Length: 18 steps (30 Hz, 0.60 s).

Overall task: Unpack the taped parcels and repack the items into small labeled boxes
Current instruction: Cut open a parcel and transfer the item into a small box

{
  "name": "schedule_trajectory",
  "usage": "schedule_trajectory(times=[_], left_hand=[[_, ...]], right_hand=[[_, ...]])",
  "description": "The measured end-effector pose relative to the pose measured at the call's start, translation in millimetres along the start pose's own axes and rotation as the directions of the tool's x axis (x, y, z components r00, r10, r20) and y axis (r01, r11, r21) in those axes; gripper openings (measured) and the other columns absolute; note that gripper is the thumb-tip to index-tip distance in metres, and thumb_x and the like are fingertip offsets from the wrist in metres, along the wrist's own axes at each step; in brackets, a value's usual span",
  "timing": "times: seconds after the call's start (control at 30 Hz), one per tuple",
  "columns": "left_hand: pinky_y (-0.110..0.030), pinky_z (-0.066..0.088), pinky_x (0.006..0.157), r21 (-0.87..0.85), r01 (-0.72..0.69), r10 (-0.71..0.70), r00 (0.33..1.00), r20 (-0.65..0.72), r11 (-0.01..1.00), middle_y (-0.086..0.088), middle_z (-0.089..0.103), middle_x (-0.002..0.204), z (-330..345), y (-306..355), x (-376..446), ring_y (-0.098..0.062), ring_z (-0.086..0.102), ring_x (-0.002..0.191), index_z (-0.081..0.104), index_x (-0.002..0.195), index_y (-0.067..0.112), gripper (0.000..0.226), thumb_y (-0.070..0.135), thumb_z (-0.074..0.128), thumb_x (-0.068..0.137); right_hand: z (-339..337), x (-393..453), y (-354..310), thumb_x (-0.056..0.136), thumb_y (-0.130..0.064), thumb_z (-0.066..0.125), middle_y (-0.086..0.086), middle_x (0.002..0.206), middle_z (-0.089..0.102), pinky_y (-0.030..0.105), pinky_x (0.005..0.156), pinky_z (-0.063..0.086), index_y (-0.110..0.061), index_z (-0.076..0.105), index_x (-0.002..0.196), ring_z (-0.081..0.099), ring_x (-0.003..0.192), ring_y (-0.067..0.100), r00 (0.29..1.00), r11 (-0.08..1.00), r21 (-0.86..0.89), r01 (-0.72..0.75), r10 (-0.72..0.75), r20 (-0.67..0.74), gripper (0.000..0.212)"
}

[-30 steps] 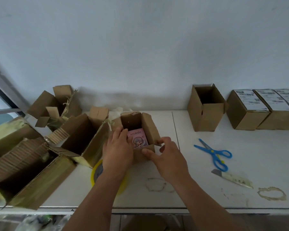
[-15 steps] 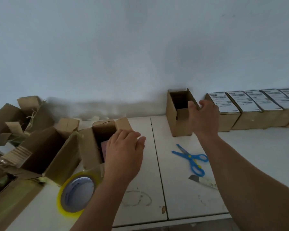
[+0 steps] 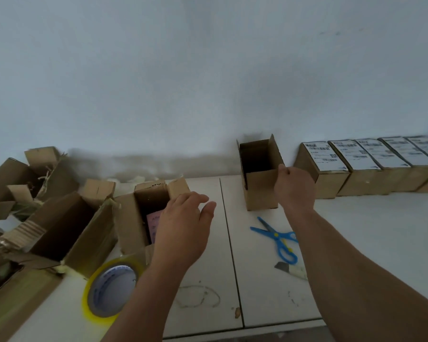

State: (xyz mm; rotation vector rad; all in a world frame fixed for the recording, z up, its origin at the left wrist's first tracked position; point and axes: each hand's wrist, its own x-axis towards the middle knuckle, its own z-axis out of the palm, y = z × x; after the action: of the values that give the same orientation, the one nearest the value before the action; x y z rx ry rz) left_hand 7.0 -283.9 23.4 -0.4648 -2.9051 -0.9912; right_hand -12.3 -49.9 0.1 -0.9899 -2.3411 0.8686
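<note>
The small open box is standing on the white worktop, near the wall. The right hand is pinching its near right edge, its grip clamped on the cardboard. Labeled boxes are sitting in a row just right. The left hand, fingers loose, is hovering over another open box holding a pink item. Blue scissors are lying between the arms.

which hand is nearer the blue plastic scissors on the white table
Right. The right hand grips the open empty cardboard box just behind the blue plastic scissors; the left hand rests at the opened parcel box, further left.
</note>
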Motion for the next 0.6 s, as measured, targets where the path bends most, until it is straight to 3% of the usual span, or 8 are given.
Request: schedule_trajectory(times=[0.1,0.2,0.33,0.5,0.6], left_hand=[[-0.033,0.038,0.107,-0.08,0.031,-0.032,0.999,-0.007,0.996,0.01,0.056,0.132,-7.5,-2.9,-4.0,-0.011,0.046,0.125,0.061,0.126,0.027,0.032,0.04,0.049,0.099],[-0.04,0.044,0.102,-0.137,0.041,-0.044,0.999,-0.02,0.99,0.01,0.058,0.127,-13.0,-5.9,-9.8,-0.013,0.051,0.117,0.062,0.124,0.028,0.033,0.045,0.047,0.099],[-0.036,0.046,0.097,-0.189,0.017,-0.027,0.998,-0.053,0.982,0.011,0.058,0.128,-19.4,-5.8,-25.7,-0.01,0.054,0.112,0.059,0.126,0.03,0.035,0.047,0.043,0.101],[-0.015,0.029,0.099,-0.283,-0.143,0.158,0.987,0.031,0.949,0.024,0.042,0.139,-25.2,4.8,-48.1,0.006,0.036,0.124,0.052,0.138,0.033,0.041,0.046,0.037,0.101],[-0.02,0.024,0.109,-0.175,-0.216,0.241,0.961,0.134,0.96,0.02,0.045,0.141,-21.5,4.4,-54.5,0.01,0.029,0.125,0.053,0.137,0.032,0.043,0.047,0.033,0.102]], right_hand=[[-20.5,-35.9,-7.6,0.105,-0.03,0.035,0.002,0.062,0.049,0.028,0.05,0.027,-0.019,0.043,0.059,0.047,0.06,0.016,1.0,0.999,0.033,0.02,-0.019,-0.019,0.048],[-43.3,-78.6,-9.0,0.105,-0.029,0.036,-0.002,0.06,0.046,0.02,0.05,0.025,-0.016,0.046,0.063,0.042,0.056,0.008,0.999,0.999,0.012,0.046,-0.046,-0.011,0.046],[-59.6,-136.6,-4.6,0.105,-0.032,0.035,-0.001,0.067,0.054,0.015,0.053,0.029,-0.013,0.057,0.073,0.051,0.062,0.009,0.997,0.999,0.051,0.017,-0.021,0.074,0.043],[-54.4,-174.1,1.1,0.105,-0.034,0.034,-0.004,0.071,0.055,0.016,0.056,0.033,-0.016,0.059,0.082,0.053,0.069,0.009,0.984,0.999,0.04,-0.014,0.006,0.178,0.038],[-51.3,-185.2,6.5,0.106,-0.034,0.031,-0.003,0.073,0.056,0.016,0.057,0.033,-0.02,0.054,0.078,0.052,0.069,0.007,0.964,0.996,-0.086,0.013,0.011,0.265,0.039]])
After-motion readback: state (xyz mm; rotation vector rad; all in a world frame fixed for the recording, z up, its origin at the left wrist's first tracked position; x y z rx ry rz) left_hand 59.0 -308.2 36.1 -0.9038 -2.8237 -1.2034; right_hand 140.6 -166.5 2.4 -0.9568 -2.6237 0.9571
